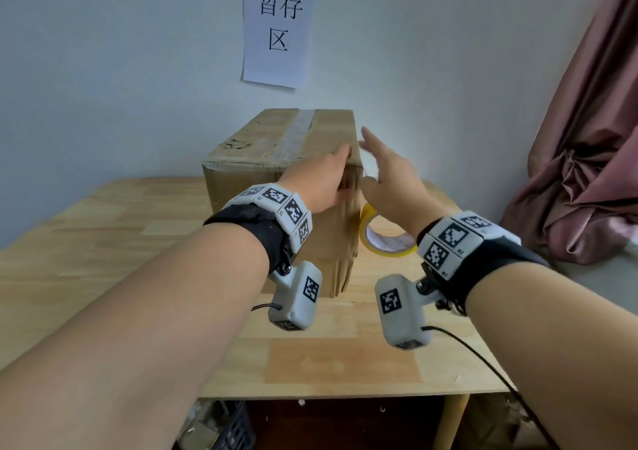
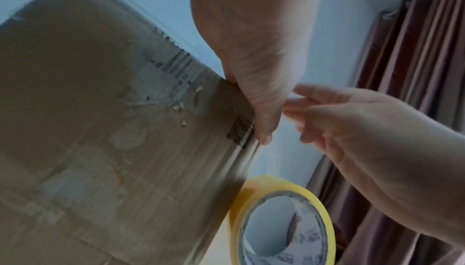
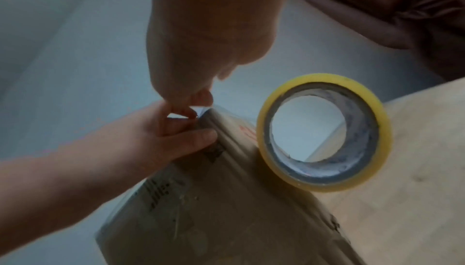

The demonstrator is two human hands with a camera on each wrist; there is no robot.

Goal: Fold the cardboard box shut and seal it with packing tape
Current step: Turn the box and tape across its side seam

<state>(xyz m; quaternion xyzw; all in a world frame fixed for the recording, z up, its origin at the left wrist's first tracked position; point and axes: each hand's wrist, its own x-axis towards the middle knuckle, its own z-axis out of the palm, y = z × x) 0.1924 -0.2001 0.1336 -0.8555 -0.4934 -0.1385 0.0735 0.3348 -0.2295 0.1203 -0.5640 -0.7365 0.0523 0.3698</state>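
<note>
The closed cardboard box (image 1: 276, 145) stands on the wooden table (image 1: 138, 242), with a clear tape strip (image 1: 297, 132) running along its top seam. My left hand (image 1: 321, 180) grips the box's near right top corner, fingers curled over the top and thumb on the front face (image 2: 264, 130). My right hand (image 1: 386, 170) hovers just right of that corner, fingers straight and spread, holding nothing. The yellow tape roll (image 1: 364, 228) stands on edge on the table, against the box's right side below my right hand. The roll (image 3: 324, 78) also shows in the right wrist view.
A paper sign (image 1: 278, 24) hangs on the wall behind the box. A pink curtain (image 1: 587, 156) bunches at the right, beyond the table's edge. A dark crate (image 1: 234, 429) sits under the table. Bare tabletop stretches left of and in front of the box.
</note>
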